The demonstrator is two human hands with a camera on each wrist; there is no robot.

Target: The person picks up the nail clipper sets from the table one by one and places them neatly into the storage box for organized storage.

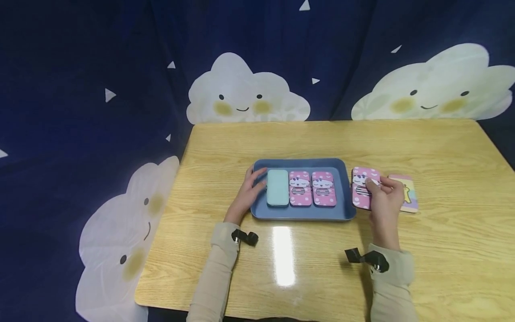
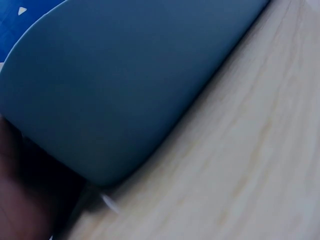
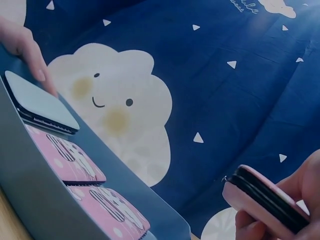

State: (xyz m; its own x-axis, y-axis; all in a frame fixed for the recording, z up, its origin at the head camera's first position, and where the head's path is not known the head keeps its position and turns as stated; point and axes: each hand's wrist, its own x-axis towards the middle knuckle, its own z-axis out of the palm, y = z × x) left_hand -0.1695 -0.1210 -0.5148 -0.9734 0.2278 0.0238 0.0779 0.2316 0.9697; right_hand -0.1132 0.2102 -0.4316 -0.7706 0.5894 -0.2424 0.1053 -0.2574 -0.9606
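Note:
My right hand (image 1: 387, 201) pinches a pink zip case (image 1: 361, 197) with a cartoon animal on it, thumb on top, just right of the blue tray (image 1: 303, 215). Its black zip edge faces the camera in the right wrist view. Inside the tray lie a mint zip case (image 1: 277, 188) and two pink zip cases (image 1: 300, 195) side by side, the mint one leftmost. My left hand (image 1: 246, 197) rests at the tray's left end, its fairly straight fingers reaching over the rim beside the mint case. Whether they touch that case I cannot tell.
A yellow and purple case (image 1: 409, 203) lies on the wooden table (image 1: 450, 250) behind my right hand, partly covered by it. Dark blue cloth (image 1: 334, 53) with clouds hangs along the table's far and left edges.

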